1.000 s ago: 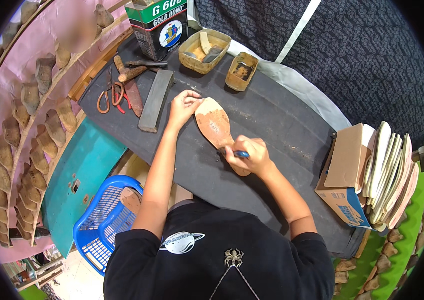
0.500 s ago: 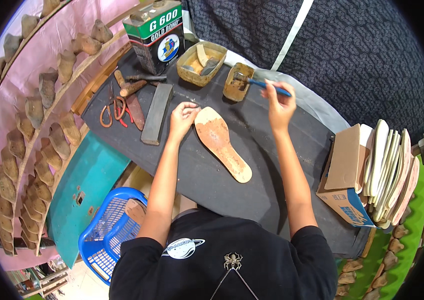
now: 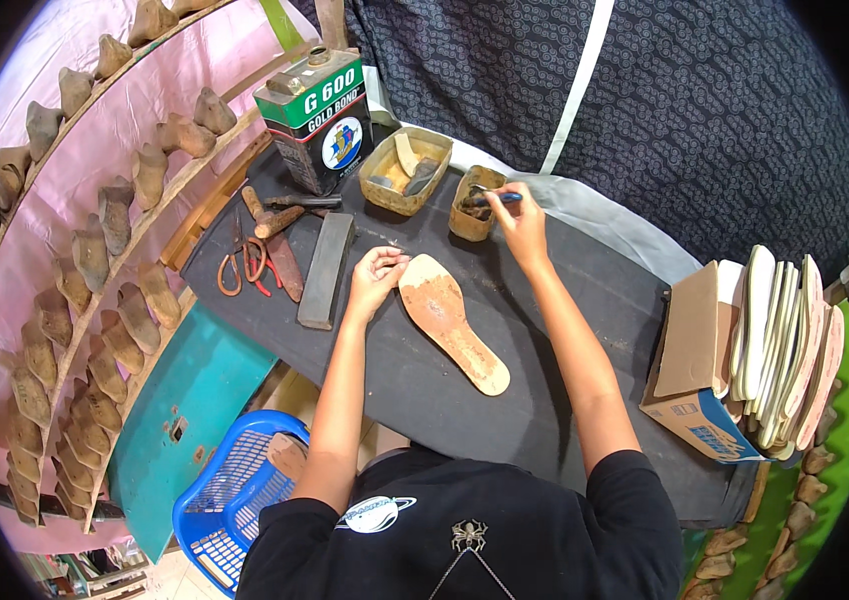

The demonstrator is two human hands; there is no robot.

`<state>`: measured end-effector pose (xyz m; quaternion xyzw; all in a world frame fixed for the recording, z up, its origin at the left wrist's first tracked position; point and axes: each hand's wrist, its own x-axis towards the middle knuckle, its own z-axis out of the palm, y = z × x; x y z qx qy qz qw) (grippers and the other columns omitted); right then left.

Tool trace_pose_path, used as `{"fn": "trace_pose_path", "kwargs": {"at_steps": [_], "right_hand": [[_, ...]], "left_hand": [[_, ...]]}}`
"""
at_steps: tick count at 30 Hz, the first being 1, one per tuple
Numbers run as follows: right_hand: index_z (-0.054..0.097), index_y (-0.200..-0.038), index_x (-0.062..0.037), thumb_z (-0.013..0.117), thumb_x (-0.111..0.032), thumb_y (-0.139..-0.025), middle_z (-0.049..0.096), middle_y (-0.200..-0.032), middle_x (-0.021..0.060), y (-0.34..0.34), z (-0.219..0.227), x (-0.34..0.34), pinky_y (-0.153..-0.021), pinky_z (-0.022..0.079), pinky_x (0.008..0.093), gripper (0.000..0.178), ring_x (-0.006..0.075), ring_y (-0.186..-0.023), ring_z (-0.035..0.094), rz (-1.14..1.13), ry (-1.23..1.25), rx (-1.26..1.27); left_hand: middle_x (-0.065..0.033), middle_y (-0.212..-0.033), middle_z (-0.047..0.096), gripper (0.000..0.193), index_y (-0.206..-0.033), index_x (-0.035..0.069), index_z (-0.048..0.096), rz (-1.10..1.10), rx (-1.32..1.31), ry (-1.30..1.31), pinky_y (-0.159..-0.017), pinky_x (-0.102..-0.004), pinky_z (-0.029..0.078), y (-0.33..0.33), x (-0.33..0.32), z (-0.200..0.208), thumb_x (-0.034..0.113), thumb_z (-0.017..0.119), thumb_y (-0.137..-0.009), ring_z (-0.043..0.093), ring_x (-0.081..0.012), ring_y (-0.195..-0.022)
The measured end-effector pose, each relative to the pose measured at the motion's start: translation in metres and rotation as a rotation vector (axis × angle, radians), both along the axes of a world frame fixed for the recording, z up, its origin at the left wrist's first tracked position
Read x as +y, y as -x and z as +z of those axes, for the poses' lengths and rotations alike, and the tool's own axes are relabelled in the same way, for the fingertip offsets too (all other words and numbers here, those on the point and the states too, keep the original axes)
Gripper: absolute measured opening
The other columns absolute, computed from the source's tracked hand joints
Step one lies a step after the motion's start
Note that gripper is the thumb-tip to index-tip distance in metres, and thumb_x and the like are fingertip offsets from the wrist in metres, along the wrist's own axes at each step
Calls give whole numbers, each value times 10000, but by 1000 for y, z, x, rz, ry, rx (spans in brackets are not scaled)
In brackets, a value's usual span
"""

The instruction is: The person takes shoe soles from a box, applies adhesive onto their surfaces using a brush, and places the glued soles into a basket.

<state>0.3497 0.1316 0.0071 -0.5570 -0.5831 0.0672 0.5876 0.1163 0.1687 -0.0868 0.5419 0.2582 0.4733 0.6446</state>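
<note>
A tan insole (image 3: 442, 318), its surface partly coated and darker at the forefoot, lies flat on the dark tabletop (image 3: 395, 400). My left hand (image 3: 377, 280) pinches at the insole's far left edge near the toe, fingers closed on it. In my right hand (image 3: 522, 225) is a blue-handled brush (image 3: 507, 197), its head down inside a small stained tub (image 3: 469, 222). What lies in the tub is mostly dark and hard to make out. A larger yellowish tub (image 3: 397, 199) with a pale curved piece and grey pieces stands left of it.
Behind stands a metal can (image 3: 320, 130). Left are scissors (image 3: 235, 262), a hammer (image 3: 280, 215) and a grey block (image 3: 327, 270). A cardboard box (image 3: 690, 350) of upright insoles (image 3: 780, 340) sits at the right. Shoe lasts (image 3: 115, 215) line racks; a blue basket (image 3: 235, 490) stands below.
My right hand has moved left and lower toward the small tub, and the brush goes deeper into it. The whole view has shifted slightly. My left hand stays by the insole.
</note>
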Motion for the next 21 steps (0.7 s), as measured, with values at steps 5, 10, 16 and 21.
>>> {"fn": "trace_pose_path", "kwargs": {"at_steps": [5, 10, 16, 21], "right_hand": [[516, -822, -20, 626, -160, -761, 592, -742, 45, 0, 11, -11, -586, 438, 225, 188, 90, -654, 549, -28, -98, 35], [521, -825, -19, 624, -121, -759, 588, -773, 47, -3, 5, -18, -595, 442, 221, 159, 84, -659, 548, -11, -84, 110], [484, -862, -16, 574, -43, -788, 571, -839, 84, 15, 4, -56, -596, 451, 201, 120, 95, -662, 546, 68, -304, 444], [439, -860, -19, 570, 23, -752, 573, -870, 143, 50, -12, -126, -653, 483, 287, 175, 185, -749, 575, 253, -287, 372]], "left_hand": [[-95, -932, 574, 235, -976, -2, 473, 5, 6, -11, -682, -226, 483, 1, 0, 3, 43, 582, -772, 569, -127, -824], [-89, -926, 571, 241, -977, -7, 476, 14, 13, -11, -675, -221, 481, -1, -2, 2, 46, 586, -770, 568, -123, -823], [-85, -915, 573, 250, -983, -5, 475, 22, 8, -7, -660, -212, 477, 1, -2, 1, 42, 591, -766, 570, -114, -802], [-78, -894, 583, 254, -982, 2, 474, 7, 21, 3, -641, -199, 475, 1, -1, 3, 45, 595, -763, 577, -101, -769]]}}
